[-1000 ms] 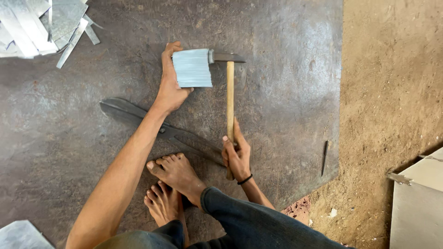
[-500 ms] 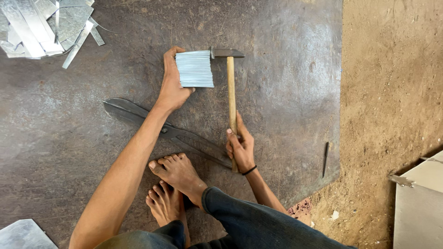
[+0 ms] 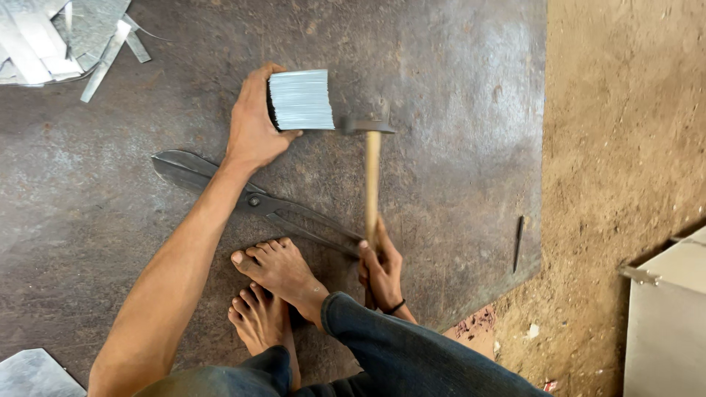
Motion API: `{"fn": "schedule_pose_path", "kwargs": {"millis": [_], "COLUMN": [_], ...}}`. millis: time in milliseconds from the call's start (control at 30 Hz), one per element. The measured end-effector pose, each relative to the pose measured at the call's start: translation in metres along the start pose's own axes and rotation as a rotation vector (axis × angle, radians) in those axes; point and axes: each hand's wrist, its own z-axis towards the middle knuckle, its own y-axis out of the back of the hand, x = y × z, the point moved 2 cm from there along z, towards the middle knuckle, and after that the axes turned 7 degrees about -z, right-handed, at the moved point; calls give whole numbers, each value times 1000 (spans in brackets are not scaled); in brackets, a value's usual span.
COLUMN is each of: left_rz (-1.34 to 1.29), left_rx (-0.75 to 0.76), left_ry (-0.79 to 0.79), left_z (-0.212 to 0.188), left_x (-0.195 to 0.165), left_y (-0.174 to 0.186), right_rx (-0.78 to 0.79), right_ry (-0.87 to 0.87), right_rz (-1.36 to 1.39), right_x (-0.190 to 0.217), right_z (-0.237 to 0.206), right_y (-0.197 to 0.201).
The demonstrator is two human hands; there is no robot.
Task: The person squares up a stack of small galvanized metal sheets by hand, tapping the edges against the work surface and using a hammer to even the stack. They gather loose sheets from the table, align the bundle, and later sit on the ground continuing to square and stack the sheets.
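Observation:
My left hand [image 3: 254, 125] grips a thick stack of thin grey metal sheets [image 3: 300, 100], held on edge on the dark steel plate [image 3: 456, 88]. My right hand [image 3: 380, 265] is closed around the wooden handle of a hammer [image 3: 372, 176]. The hammer's steel head is blurred and sits against the right side of the stack. Large tin snips [image 3: 250, 198] lie on the plate under my left forearm, their handles running toward my right hand. My bare feet [image 3: 276, 283] rest on the plate just below the snips.
A heap of cut metal strips [image 3: 59, 37] lies at the top left. A sheet corner [image 3: 33, 371] shows at the bottom left. A thin dark rod [image 3: 518, 242] lies near the plate's right edge. Bare earth [image 3: 625, 132] and a pale metal box [image 3: 665, 323] are on the right.
The hammer head has swung down and left, from beside the stack's upper right corner onto its right side. The left hand keeps its grip on the stack.

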Motion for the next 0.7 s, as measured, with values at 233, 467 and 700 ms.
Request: {"fn": "schedule_pose_path", "kwargs": {"millis": [233, 467, 700], "left_rz": [-97, -317, -301], "left_rx": [-129, -100, -40], "left_ry": [130, 52, 60], "left_z": [-1, 3, 5], "left_x": [0, -1, -2], "left_y": [-17, -25, -24], "right_rx": [19, 16, 31], "right_ry": [3, 38, 56], "right_rz": [44, -60, -111], "right_x": [-3, 0, 3], "right_z": [1, 7, 16], "right_y": [-8, -2, -2]}}
